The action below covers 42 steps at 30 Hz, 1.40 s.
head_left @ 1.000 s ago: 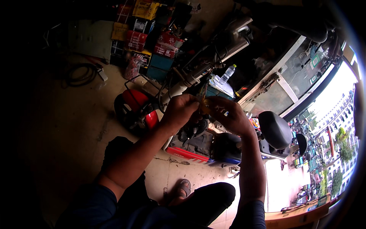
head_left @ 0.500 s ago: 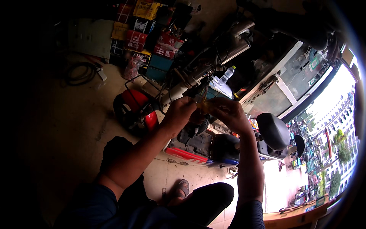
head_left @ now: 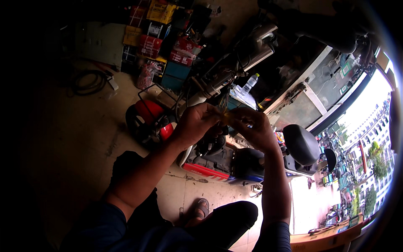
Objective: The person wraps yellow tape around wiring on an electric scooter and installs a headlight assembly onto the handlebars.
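Observation:
Both my hands meet in front of the electric scooter (head_left: 210, 170), under its bared steering column (head_left: 214, 80). A bundle of thin wires (head_left: 225, 101) hangs from the column to my fingertips. My left hand (head_left: 196, 122) is closed, with thumb and forefinger pinched at the wire ends. My right hand (head_left: 254, 126) is closed too, its fingertips on a small yellowish piece (head_left: 228, 118) against the wires. Dim light and my fingers hide what that piece is. The scooter's footboard lies just below my hands, its red side panel facing me.
A red and black machine (head_left: 151, 113) with a tube frame stands left of the scooter. Stacked boxes (head_left: 151, 44) and a coiled black hose (head_left: 88, 82) are farther back. A water bottle (head_left: 250, 82) lies beyond my hands. The scooter's seat (head_left: 301, 144) is to the right.
My left hand has shifted slightly and turned, its fingertips now closer to my right hand's. More of the wire bundle shows above them. The right hand stays nearly in place.

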Available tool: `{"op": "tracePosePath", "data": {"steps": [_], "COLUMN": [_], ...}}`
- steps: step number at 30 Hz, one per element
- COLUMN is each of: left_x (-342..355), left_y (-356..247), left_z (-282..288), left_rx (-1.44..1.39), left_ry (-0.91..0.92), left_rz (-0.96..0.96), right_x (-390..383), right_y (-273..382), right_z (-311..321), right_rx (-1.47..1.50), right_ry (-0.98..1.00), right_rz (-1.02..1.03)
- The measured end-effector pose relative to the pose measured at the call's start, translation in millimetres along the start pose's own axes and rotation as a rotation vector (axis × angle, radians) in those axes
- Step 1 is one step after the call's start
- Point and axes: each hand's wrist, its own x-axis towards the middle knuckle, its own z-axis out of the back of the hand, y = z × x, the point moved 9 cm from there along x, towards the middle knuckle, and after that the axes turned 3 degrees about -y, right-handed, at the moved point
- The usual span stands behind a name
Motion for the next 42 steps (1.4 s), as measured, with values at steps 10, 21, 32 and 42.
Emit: {"op": "tracePosePath", "data": {"steps": [10,21,32,42], "left_x": [1.5,3.3,3.3,3.2], "left_y": [3.6,-8.0,-3.1,-3.5], "left_z": [0.4,-9.7,-13.9,-12.2], "left_rx": [-0.016,0.296,0.208,0.254], "left_ry": [-0.037,-0.048,0.095,0.065], "left_rz": [0.036,-0.091,-0.062,-0.044], "right_x": [-3.3,-14.4,-13.9,-12.3], "right_y": [16.4,49.0,31.7,34.4], "right_z": [2.3,5.1,6.1,6.3], "right_rx": [-0.160,-0.285,-0.110,-0.076], "right_ry": [-0.045,-0.105,-0.076,-0.029], "right_rz": [0.114,0.099,-0.015,0.028]}}
